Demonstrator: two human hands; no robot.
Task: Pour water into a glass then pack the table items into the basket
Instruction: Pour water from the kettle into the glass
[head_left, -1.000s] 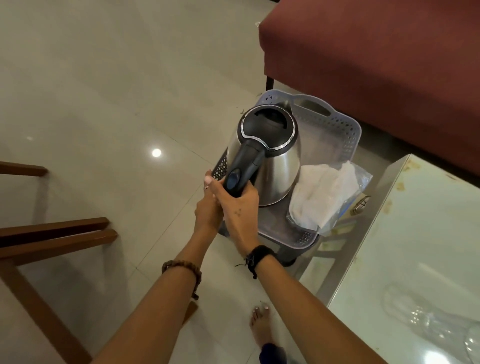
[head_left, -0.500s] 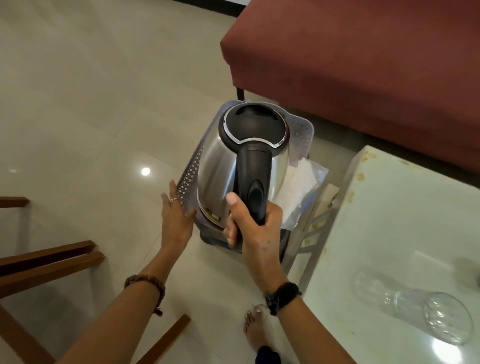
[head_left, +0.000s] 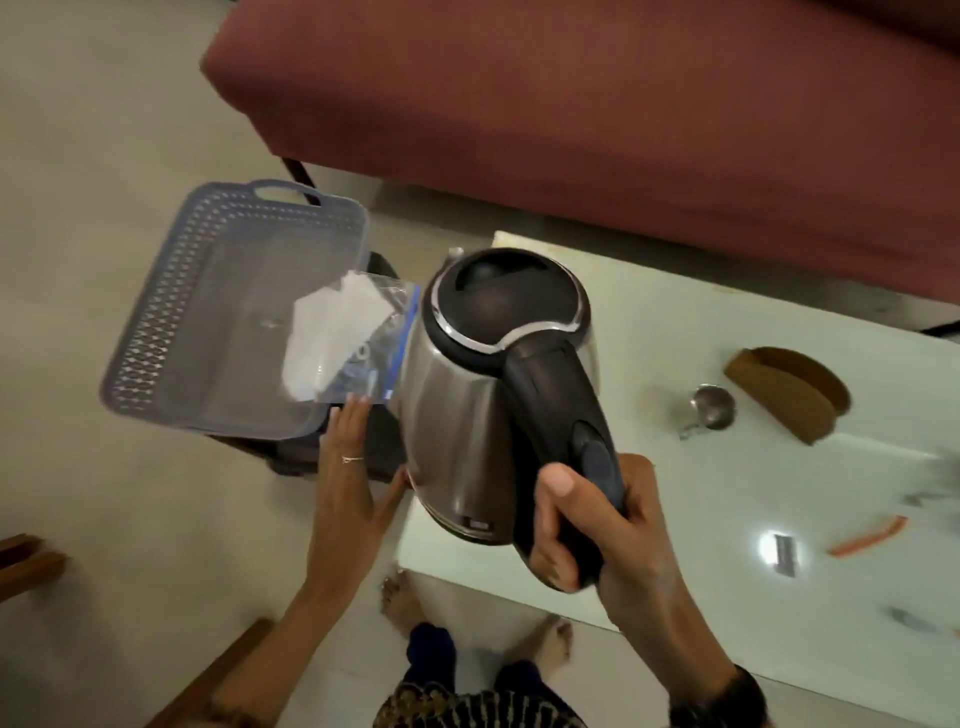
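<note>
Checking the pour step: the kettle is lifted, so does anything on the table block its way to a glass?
The right hand holds the steel electric kettle by its black handle above the pale glass-topped table. No glass shows in this view, so that path cannot be judged. Nothing stands directly under the kettle.

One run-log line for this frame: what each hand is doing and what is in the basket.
right hand: grips kettle handle, lifted | left hand: open, beside kettle | basket: holds plastic bag
</note>
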